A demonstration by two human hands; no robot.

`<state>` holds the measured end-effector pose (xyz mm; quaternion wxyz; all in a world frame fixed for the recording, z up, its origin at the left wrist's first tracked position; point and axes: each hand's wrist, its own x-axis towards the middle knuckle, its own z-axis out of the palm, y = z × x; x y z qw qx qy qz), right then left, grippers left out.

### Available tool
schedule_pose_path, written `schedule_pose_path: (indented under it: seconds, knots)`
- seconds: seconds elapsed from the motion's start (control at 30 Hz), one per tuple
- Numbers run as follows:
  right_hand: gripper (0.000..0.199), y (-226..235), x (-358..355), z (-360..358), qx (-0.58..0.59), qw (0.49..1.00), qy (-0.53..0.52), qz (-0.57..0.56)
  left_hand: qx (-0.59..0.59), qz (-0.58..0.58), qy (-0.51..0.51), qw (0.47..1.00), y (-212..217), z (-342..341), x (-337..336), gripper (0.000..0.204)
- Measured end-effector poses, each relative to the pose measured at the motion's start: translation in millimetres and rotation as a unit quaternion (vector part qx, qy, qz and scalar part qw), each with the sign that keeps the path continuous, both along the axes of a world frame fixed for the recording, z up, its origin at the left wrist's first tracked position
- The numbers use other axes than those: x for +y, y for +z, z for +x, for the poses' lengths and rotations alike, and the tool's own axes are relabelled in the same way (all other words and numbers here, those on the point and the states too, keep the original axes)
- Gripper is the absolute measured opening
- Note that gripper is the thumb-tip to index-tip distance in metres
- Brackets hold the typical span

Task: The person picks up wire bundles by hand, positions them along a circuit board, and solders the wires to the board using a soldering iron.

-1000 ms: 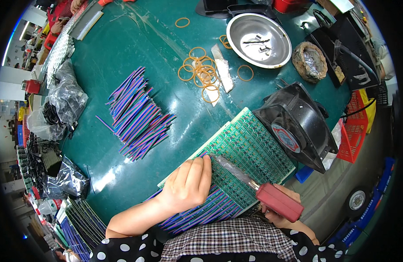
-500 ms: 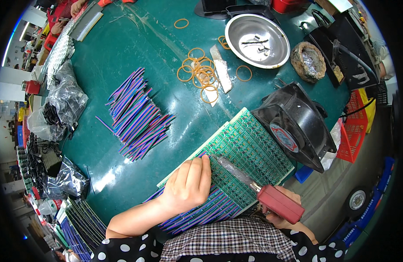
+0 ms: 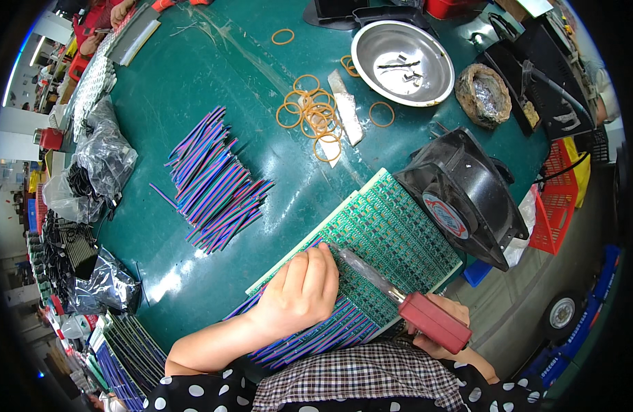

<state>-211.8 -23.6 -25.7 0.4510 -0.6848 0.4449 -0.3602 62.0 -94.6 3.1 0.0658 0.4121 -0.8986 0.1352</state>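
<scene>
A green circuit board panel (image 3: pixel 399 226) with a pale edge strip lies at the table's near side. My left hand (image 3: pixel 299 285) rests over its left part, fingertips pinched on a thin blue-and-purple wire (image 3: pixel 318 242) at the board's surface. In my right hand (image 3: pixel 448 317) is a soldering iron (image 3: pixel 433 323) with a red handle. Its dark, worn barrel points up-left, and the tip is close to my left fingertips; whether it touches the wire I cannot tell. Several similar wires (image 3: pixel 330 333) run along the board's near part, partly beneath my left hand.
A bundle of coloured wires (image 3: pixel 217 182) lies left of the board. Rubber bands (image 3: pixel 318 113) and a white strip (image 3: pixel 345 110) are beyond it. A metal bowl (image 3: pixel 378 75), a rough round pot (image 3: pixel 482 96) and a black fan (image 3: pixel 464 196) stand at right. Plastic bags (image 3: pixel 104 151) lie far left.
The soldering iron and my right hand have shifted slightly left. My left hand has rolled a little to the right, its fingertips staying at the same place on the board.
</scene>
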Motion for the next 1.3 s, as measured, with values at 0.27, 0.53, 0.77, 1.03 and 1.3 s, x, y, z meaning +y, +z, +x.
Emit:
schedule_pose_path:
  seconds: [0.27, 0.53, 0.77, 1.03, 1.3]
  knots:
    - [0.069, 3, 13, -10, 0.017, 0.995, -0.014, 0.094, 0.007, -0.006, -0.001, 1.000, -1, 1, 1, 0.029]
    - [0.069, 10, -4, 0, 0.023, 1.000, 0.000, 0.013, 0.003, -0.018, -0.016, 1.000, -1, 3, -3, 0.021]
    - [0.076, 20, 6, -5, -0.026, 0.977, -0.053, 0.204, 0.005, -0.017, -0.017, 1.000, 0, 3, -3, 0.021]
    - [0.071, 9, -7, -3, 0.043, 0.998, 0.008, 0.039, 0.009, -0.020, -0.011, 1.000, -1, 2, -2, 0.023]
    - [0.071, 12, -6, 0, 0.039, 0.997, -0.007, 0.060, 0.005, -0.007, -0.003, 1.000, 1, 1, 0, 0.024]
